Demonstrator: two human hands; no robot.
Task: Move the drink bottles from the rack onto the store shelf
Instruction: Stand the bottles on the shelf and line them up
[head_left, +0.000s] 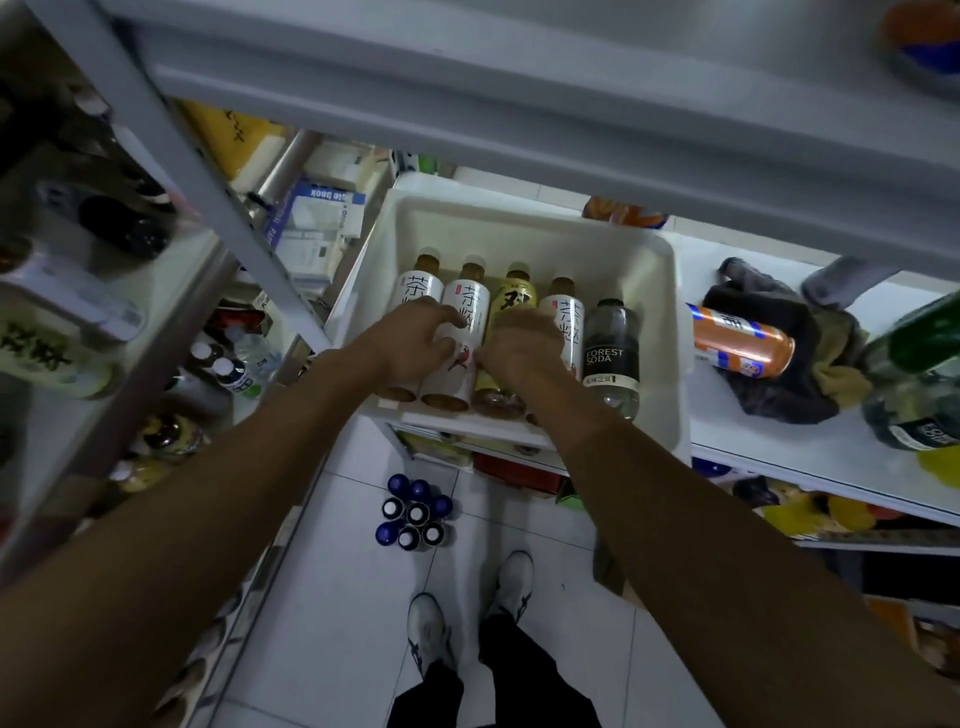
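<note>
A white plastic bin (671, 332) sits on the white shelf (789, 449) with several drink bottles lying side by side in it. From the left they are a white tea bottle (415, 283), a second white tea bottle (470, 304), a yellow bottle (514, 296), a third white tea bottle (565, 312) and a dark Forest Soda bottle (612, 356). My left hand (415, 340) lies on the two leftmost bottles with its fingers spread. My right hand (524, 345), blurred, is curled over the lower half of the yellow bottle.
An orange can (743, 345) lies on a dark cloth (779, 387) right of the bin, with a green bottle (914, 364) beyond it. An upper shelf (519, 104) overhangs the bin. A stocked rack (208, 171) stands at left. Several blue-capped bottles (415, 512) stand on the floor.
</note>
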